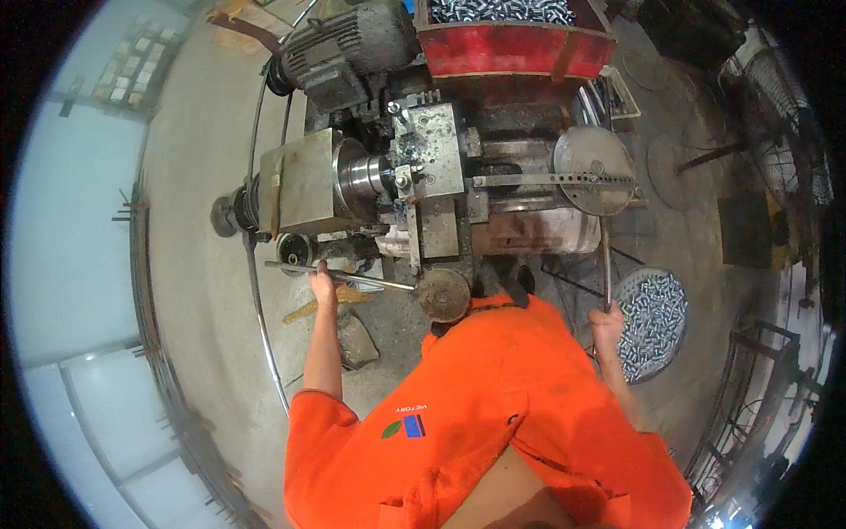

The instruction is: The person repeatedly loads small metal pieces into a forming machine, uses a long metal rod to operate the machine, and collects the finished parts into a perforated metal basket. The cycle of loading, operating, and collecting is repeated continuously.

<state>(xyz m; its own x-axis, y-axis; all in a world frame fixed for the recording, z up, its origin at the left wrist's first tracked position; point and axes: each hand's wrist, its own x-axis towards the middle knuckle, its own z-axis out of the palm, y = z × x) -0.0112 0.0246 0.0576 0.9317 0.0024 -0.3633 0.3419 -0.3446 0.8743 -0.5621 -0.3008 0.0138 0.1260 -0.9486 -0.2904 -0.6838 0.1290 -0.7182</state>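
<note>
My left hand [323, 286] is closed around a long metal lever [370, 280] that reaches across in front of the lathe [436, 145]. Out to the right, my right hand [604, 324] grips an upright metal rod lever [606, 256], just below a round metal disc [589, 145]. A perforated flat bar [529, 179] runs from the disc to the tool carriage. The shiny spindle nose [366, 176] meets the tool block beside the boxy headstock [300, 183]. Whether a workpiece sits in the spindle is too small to tell. A round, dirty metal pad [442, 295] lies between the machine and my body.
A red bin [515, 51] of small shiny metal parts stands behind the machine, beside an electric motor [352, 48]. Near my right hand is a round basket [652, 326] heaped with similar parts. A long bent rod [261, 309] stands at the left; metal racks [775, 353] line the right.
</note>
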